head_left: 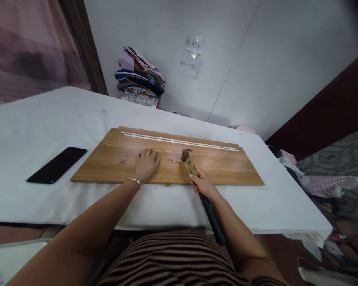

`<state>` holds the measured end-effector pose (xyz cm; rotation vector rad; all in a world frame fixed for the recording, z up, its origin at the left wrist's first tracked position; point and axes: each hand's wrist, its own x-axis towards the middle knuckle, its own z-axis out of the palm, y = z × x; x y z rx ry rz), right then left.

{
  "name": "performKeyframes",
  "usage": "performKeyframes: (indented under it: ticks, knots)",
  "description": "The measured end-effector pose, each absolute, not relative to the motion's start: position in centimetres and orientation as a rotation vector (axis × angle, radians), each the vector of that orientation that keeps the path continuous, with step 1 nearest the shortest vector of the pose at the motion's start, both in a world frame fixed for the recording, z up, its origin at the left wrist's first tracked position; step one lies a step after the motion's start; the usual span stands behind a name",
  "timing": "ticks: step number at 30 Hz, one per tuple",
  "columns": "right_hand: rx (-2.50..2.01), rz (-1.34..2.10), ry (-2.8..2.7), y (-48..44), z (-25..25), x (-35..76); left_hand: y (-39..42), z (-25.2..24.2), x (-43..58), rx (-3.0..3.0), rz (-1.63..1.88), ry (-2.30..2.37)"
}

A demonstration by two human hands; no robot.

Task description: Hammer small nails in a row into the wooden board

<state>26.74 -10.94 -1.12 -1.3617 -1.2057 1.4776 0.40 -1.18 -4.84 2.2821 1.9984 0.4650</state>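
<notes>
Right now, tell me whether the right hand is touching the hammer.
Touching. The head view shows the right hand closed around the handle of the hammer, which sticks out on both sides of it.

L hand lies palm-down w/ R hand curled in grip

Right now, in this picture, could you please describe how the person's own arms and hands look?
The left hand and right hand are ungloved, and the visible forearms are bare. A thin silver-coloured bracelet is worn on the left; none shows on the right. The top has black and tan stripes.
</notes>
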Motion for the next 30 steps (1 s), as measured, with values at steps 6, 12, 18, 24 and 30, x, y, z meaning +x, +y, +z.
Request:
performKeyframes:
  ticks: [6, 12, 18, 24, 30]
  knots:
    - [-1.42, 1.426, -1.218, -11.15, -0.69, 26.73, -1.34, -4.73, 0.64, 2.281, 0.439, 2.017]
    - [-1.515, 1.404, -1.214, -11.46, -0.61, 26.45, -1.27, -4.93, 0.66, 2.27, 0.465, 2.027]
    - [-1.49, 1.4, -1.218, -11.42, -0.32, 26.3, -1.2, -5.08, 0.52, 2.301, 0.455, 2.024]
    - [-1.517, 1.415, -1.203, -11.13, -0.66, 26.29, -1.02, -5.21, 0.39, 2.3, 0.418, 2.027]
    - [-1.465, 1.408, -1.233, -11.01, -0.78, 26.37, -0.92, -5.41, 0.34, 2.299, 0.451, 2.021]
